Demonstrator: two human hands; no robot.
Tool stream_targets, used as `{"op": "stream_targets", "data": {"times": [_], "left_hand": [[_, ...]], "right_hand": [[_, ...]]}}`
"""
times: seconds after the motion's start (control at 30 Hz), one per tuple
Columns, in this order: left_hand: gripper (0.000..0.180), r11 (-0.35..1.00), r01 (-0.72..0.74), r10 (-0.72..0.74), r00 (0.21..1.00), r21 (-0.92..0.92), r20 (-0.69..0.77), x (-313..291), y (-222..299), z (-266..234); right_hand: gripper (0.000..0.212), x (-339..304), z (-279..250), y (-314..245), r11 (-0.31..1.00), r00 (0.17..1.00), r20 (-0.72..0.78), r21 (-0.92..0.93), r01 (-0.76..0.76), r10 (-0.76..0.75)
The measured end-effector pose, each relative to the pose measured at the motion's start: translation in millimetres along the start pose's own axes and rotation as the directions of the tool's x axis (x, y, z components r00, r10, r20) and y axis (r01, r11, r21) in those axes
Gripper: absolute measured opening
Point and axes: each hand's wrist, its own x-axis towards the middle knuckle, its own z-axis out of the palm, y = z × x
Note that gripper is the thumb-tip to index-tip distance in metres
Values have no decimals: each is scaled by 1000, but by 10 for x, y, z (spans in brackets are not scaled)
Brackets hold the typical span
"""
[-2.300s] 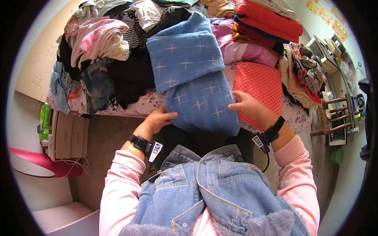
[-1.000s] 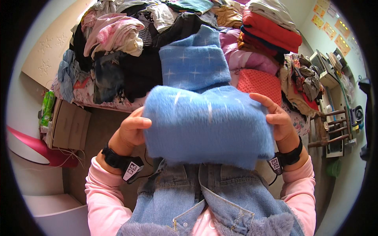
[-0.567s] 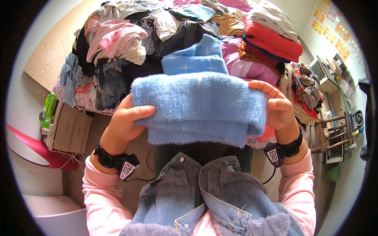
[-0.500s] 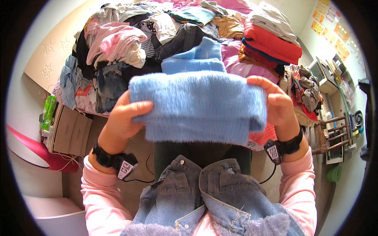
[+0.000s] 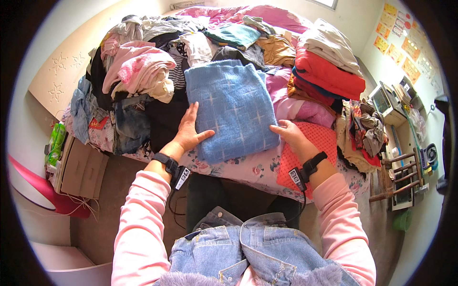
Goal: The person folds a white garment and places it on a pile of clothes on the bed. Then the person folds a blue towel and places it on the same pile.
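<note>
A fuzzy blue knit sweater [image 5: 234, 109] with pale star-like marks lies folded into a flat block at the bed's near edge. My left hand [image 5: 190, 132] rests along its lower left side, thumb stretched over the knit and fingers spread. At the right side, my right hand [image 5: 292, 136] touches the edge with extended fingertips; its thumb is mostly hidden. Beneath the sweater shows a flowered bedsheet [image 5: 248, 170]. Just right of it lies a red patterned cloth [image 5: 300, 138], partly under my right wrist.
A loose clothes heap [image 5: 143, 66] covers the bed's left and back. On the right stands a folded stack with a red garment [image 5: 329, 66]. Beyond it are more crumpled clothes [image 5: 369, 128] and a wooden chair [image 5: 403, 176]. A drawer cabinet [image 5: 83, 167] stands at left.
The sweater has come down from the air between my hands onto the bed, its broad face now upward. Both hands have moved from holding its ends to resting at its sides.
</note>
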Motion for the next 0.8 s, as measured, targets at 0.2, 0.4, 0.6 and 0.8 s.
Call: {"op": "stream_targets", "data": {"times": [0.2,0.4,0.6,0.8], "left_hand": [[98,589,281,-453,891,-758,-21,321,42,73],[54,364,232,-472,881,-902,36,775,-95,-98],[33,358,450,-420,860,-818,289,1054,61,-241],[29,339,19,-121,992,-941,-24,1326,-106,-166]], "right_hand": [[69,162,210,-220,975,977,44,80,206,-210],[63,496,303,-466,946,963,112,245,212,-245],[53,888,391,-778,934,965,193,343,103,-177],[32,1069,287,-839,760,863,195,588,277,-465]]}}
